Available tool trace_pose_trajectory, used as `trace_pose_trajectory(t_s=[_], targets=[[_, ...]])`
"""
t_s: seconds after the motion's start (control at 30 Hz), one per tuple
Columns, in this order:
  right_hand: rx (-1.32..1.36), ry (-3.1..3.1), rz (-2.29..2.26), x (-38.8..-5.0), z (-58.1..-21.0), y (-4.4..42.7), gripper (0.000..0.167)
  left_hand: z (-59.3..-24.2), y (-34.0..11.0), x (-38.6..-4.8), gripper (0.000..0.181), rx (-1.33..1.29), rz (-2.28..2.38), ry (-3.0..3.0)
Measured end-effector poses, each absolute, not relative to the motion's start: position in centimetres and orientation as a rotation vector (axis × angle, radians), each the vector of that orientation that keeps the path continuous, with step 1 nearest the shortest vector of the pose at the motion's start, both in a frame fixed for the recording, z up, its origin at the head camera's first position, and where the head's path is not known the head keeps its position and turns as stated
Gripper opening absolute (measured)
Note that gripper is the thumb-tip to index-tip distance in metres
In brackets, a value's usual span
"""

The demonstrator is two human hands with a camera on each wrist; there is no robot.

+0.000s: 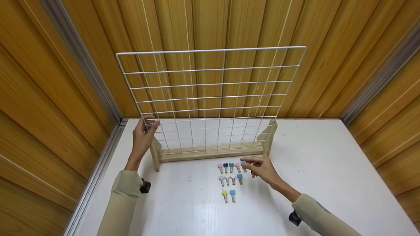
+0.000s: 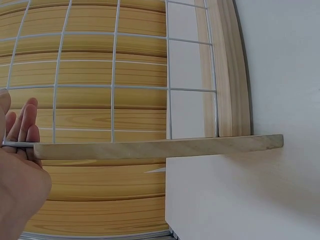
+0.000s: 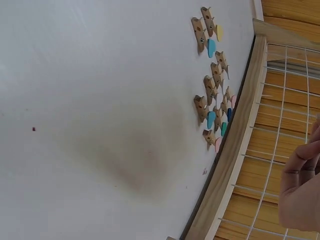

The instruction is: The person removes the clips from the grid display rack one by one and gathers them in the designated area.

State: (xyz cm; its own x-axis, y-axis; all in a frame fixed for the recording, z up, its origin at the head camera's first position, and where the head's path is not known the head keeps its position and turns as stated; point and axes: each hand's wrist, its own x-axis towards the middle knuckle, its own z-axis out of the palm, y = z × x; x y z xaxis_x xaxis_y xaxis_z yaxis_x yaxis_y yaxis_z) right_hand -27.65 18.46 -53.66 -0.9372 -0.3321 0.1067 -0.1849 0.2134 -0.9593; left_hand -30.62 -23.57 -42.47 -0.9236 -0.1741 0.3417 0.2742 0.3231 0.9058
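Note:
A white wire grid panel [image 1: 205,83] stands upright in a wooden stand [image 1: 210,154]. My left hand [image 1: 142,134] grips the grid's left edge, just above the stand's left leg; in the left wrist view its fingers [image 2: 29,117] curl around the edge wire. My right hand [image 1: 265,170] is in front of the stand, pinching a small wooden clothespin with a blue heart [image 1: 243,162] between thumb and fingertips. In the right wrist view those fingertips run off the frame edge. Beside it lie several heart clothespins, including a pink one [image 1: 237,165] and a green one [image 1: 231,165].
More clothespins lie in rows on the white table [image 1: 183,203]: white ones [image 1: 221,179], a blue one [image 1: 240,177], a yellow one [image 1: 224,194] and another blue one [image 1: 232,192]. Wood-patterned walls [image 1: 210,26] surround the table at the back and sides.

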Motion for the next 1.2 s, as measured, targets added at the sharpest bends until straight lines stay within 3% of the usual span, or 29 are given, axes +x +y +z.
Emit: trace_pose_trajectory(t_s=[0.3,0.67,0.93,1.2], targets=[[-0.434,2.394,-1.723,-27.6,-55.6,18.7,0.030,-42.1,-23.7,-31.0,0.026,-0.089,-1.614,-2.206],[-0.600,2.436,-1.487,-26.3,-57.3,19.8,0.011,-42.3,-23.6,-31.6,0.026,-0.094,-1.621,-2.229],[-0.640,2.445,-1.406,-25.7,-58.6,19.4,0.011,-44.9,-24.6,-33.5,0.029,-0.096,-1.621,-2.182],[-0.612,2.531,-1.366,-24.8,-59.8,19.0,0.015,-44.4,-24.3,-32.1,0.027,-0.098,-1.617,-2.195]])
